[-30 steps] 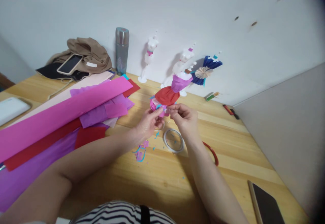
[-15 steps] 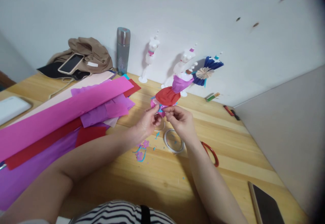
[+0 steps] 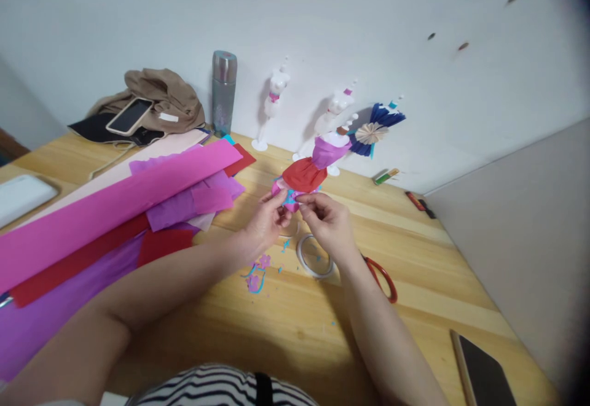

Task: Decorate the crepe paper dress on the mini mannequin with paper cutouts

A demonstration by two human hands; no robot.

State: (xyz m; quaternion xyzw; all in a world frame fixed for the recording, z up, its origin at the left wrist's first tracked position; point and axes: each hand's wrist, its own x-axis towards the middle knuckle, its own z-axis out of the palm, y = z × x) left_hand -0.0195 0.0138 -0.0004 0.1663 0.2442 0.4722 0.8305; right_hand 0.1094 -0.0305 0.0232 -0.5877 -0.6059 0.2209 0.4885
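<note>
A small dress form wears a paper dress (image 3: 305, 174) with a purple top, a red skirt and a pink and blue hem, and leans away from me. My left hand (image 3: 271, 214) pinches the hem between thumb and fingers. At the hem's right side, the fingertips of my right hand (image 3: 326, 215) are pressed together; what they hold, if anything, is too small to make out. Below the hands lie a roll of tape (image 3: 315, 273), purple paper flowers (image 3: 254, 282) and blue scraps. Red-handled scissors (image 3: 383, 278) lie partly behind my right forearm.
Crepe paper sheets (image 3: 115, 200) in pink, purple and red cover the left side. Along the wall stand a flask (image 3: 224, 96), white dress forms (image 3: 273, 104) and one in a navy paper dress (image 3: 381, 117). A dark-screened device (image 3: 483, 369) lies at the right.
My hands stay at the hem with only slight finger shifts. The dress form keeps almost the same place and tilt.
</note>
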